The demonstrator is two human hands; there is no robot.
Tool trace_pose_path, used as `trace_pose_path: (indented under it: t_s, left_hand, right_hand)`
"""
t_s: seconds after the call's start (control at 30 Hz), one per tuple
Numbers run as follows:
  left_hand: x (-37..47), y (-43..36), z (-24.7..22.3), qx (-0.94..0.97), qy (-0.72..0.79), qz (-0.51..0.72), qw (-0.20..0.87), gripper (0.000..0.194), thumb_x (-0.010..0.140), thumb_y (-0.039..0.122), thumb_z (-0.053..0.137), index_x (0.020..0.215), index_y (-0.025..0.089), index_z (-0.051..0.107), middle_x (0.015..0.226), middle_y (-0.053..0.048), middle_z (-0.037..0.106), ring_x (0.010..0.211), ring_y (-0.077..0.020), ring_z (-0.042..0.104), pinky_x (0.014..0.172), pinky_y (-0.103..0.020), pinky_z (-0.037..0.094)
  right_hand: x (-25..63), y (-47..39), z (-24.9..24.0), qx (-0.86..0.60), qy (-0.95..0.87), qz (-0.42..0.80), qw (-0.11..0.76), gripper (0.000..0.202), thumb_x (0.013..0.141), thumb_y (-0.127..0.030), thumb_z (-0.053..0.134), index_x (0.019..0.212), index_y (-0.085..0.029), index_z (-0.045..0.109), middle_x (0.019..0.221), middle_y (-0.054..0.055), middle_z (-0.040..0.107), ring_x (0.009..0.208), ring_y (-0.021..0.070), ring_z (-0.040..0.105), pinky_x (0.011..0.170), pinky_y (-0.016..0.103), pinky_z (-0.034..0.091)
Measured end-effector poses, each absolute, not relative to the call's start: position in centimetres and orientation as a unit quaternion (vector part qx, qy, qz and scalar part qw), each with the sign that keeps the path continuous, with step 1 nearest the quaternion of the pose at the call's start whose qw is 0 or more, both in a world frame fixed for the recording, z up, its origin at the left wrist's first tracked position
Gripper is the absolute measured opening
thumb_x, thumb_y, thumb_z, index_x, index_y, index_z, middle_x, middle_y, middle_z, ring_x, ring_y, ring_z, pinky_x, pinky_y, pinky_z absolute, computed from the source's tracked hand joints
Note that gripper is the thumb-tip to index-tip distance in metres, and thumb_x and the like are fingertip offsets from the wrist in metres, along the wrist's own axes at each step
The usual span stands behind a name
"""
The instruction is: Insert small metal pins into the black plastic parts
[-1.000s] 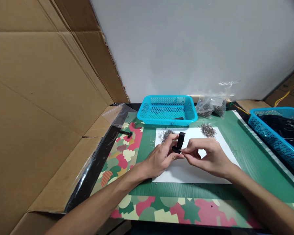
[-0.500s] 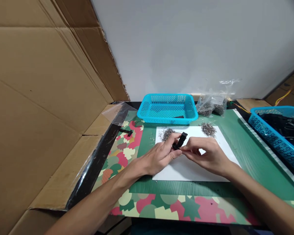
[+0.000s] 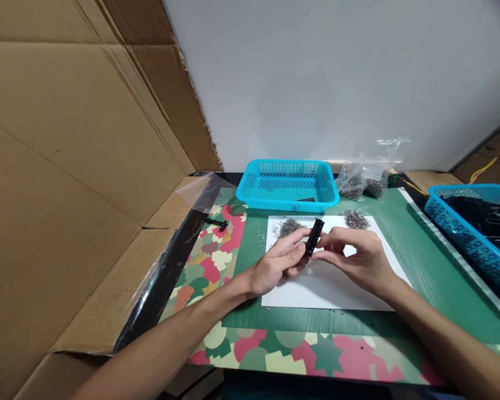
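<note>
A narrow black plastic part [image 3: 315, 238] is held upright and slightly tilted above a white sheet of paper [image 3: 316, 289]. My left hand [image 3: 281, 260] grips it from the left, thumb in front and fingers behind. From the right, my right hand [image 3: 358, 253] is closed with thumb and fingertips against the part's edge; whether something small is pinched there is too fine to see. Just behind my left hand lies a pile of small metal pieces [image 3: 290, 226]. A second metal pile [image 3: 356, 219] sits at the sheet's far right corner.
A blue basket [image 3: 291, 206] with a dark flat piece inside stands at the back. Clear bags of metal pieces [image 3: 364, 183] are beside it. Another blue basket [image 3: 475, 233] at right holds black items. A black part [image 3: 217, 223] lies at left, near a cardboard wall [image 3: 87, 139].
The black part has been turned in my left hand, so its long side now faces me. My right fingers have moved up slightly along its right edge.
</note>
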State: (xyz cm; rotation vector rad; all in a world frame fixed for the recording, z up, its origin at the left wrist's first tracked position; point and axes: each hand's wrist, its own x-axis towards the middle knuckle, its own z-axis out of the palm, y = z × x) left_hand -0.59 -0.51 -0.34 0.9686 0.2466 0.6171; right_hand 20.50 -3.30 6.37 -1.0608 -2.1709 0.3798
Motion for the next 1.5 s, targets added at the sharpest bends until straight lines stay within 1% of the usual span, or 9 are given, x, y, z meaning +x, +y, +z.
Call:
trace_pose_path:
  t_s: [0.2, 0.33, 0.43, 0.53, 0.73, 0.93, 1.17, 1.3, 1.5]
  left_hand:
    - [-0.3, -0.4, -0.6, 0.382, 0.080, 0.264, 0.882, 0.051, 0.102, 0.051, 0.055, 0.139, 0.015, 0.057, 0.074, 0.005, 0.026, 0.056, -0.0056, 0.018, 0.049, -0.020, 0.010]
    - [-0.4, -0.5, -0.3, 0.456, 0.107, 0.267, 0.842, 0.061, 0.106, 0.058, 0.042, 0.141, 0.010, 0.058, 0.071, 0.003, 0.038, 0.053, -0.0057, 0.023, 0.047, -0.021, 0.013]
    - [-0.6, -0.3, -0.2, 0.578, 0.192, 0.321, 0.725, 0.065, 0.107, 0.062, 0.034, 0.143, 0.015, 0.060, 0.084, -0.005, 0.060, 0.056, -0.0080, 0.038, 0.050, -0.021, 0.029]
    - [-0.8, 0.0, -0.4, 0.697, 0.276, 0.387, 0.537, 0.056, 0.099, 0.061, 0.058, 0.140, 0.023, 0.064, 0.110, -0.007, 0.070, 0.073, -0.0118, 0.055, 0.068, -0.025, 0.046]
    - [-0.5, 0.2, -1.4, 0.750, 0.338, 0.431, 0.371, 0.029, 0.096, 0.039, 0.071, 0.119, 0.021, 0.078, 0.113, -0.006, 0.079, 0.072, -0.0140, 0.066, 0.072, -0.029, 0.053]
    - [-0.2, 0.6, -1.2, 0.668, 0.377, 0.500, 0.402, 0.026, 0.092, 0.039, 0.077, 0.109, 0.020, 0.081, 0.112, -0.006, 0.079, 0.075, -0.0127, 0.066, 0.066, -0.024, 0.051]
    - [-0.6, 1.2, -0.6, 0.575, 0.395, 0.517, 0.496, 0.033, 0.088, 0.043, 0.080, 0.106, 0.015, 0.080, 0.081, -0.005, 0.075, 0.054, -0.0095, 0.057, 0.048, -0.021, 0.042]
    - [-0.6, 1.2, -0.6, 0.552, 0.395, 0.510, 0.528, 0.036, 0.086, 0.044, 0.081, 0.107, 0.014, 0.079, 0.068, -0.002, 0.069, 0.051, -0.0100, 0.056, 0.045, -0.020, 0.041]
    - [-0.5, 1.1, -0.4, 0.546, 0.385, 0.506, 0.546, 0.037, 0.086, 0.043, 0.082, 0.107, 0.013, 0.079, 0.086, -0.006, 0.075, 0.051, -0.0077, 0.056, 0.043, -0.019, 0.041]
  right_hand:
    - [20.4, -3.5, 6.3, -0.413, -0.826, 0.110, 0.368, 0.021, 0.092, -0.022, 0.080, 0.110, -0.019, 0.069, 0.080, 0.002, 0.066, 0.062, 0.0114, 0.056, 0.054, 0.024, 0.048]
    - [20.4, -3.2, 6.6, -0.372, -0.860, 0.044, 0.348, 0.009, 0.097, -0.012, 0.070, 0.102, -0.020, 0.072, 0.088, 0.005, 0.070, 0.075, 0.0144, 0.065, 0.058, 0.026, 0.049]
    - [20.8, -2.8, 6.6, -0.369, -0.871, 0.030, 0.322, 0.007, 0.098, -0.013, 0.069, 0.100, -0.019, 0.073, 0.087, 0.005, 0.070, 0.075, 0.0139, 0.066, 0.059, 0.025, 0.048]
    - [21.5, -2.5, 6.2, -0.385, -0.879, 0.038, 0.280, 0.009, 0.101, -0.016, 0.065, 0.098, -0.019, 0.073, 0.087, 0.005, 0.069, 0.071, 0.0128, 0.065, 0.058, 0.025, 0.047]
    - [22.2, -2.2, 5.6, -0.426, -0.869, 0.060, 0.243, 0.010, 0.103, -0.023, 0.064, 0.098, -0.018, 0.071, 0.088, 0.003, 0.068, 0.066, 0.0111, 0.060, 0.056, 0.025, 0.042]
    - [24.0, -1.4, 7.5, -0.499, -0.829, 0.157, 0.198, 0.024, 0.099, -0.041, 0.071, 0.094, -0.019, 0.065, 0.080, 0.000, 0.064, 0.064, 0.0112, 0.055, 0.057, 0.024, 0.043]
    - [27.3, -0.8, 9.0, -0.487, -0.831, 0.265, 0.045, 0.034, 0.091, -0.031, 0.076, 0.124, -0.024, 0.070, 0.121, 0.009, 0.069, 0.100, 0.0217, 0.065, 0.084, 0.034, 0.055]
    - [28.2, -0.4, 8.6, -0.513, -0.820, 0.252, 0.032, 0.017, 0.096, -0.025, 0.064, 0.109, -0.018, 0.074, 0.101, 0.009, 0.071, 0.082, 0.0186, 0.064, 0.071, 0.031, 0.053]
    - [27.8, -0.1, 8.1, -0.512, -0.822, 0.247, 0.042, 0.017, 0.095, -0.034, 0.070, 0.095, -0.018, 0.076, 0.099, 0.008, 0.070, 0.084, 0.0193, 0.065, 0.072, 0.031, 0.051]
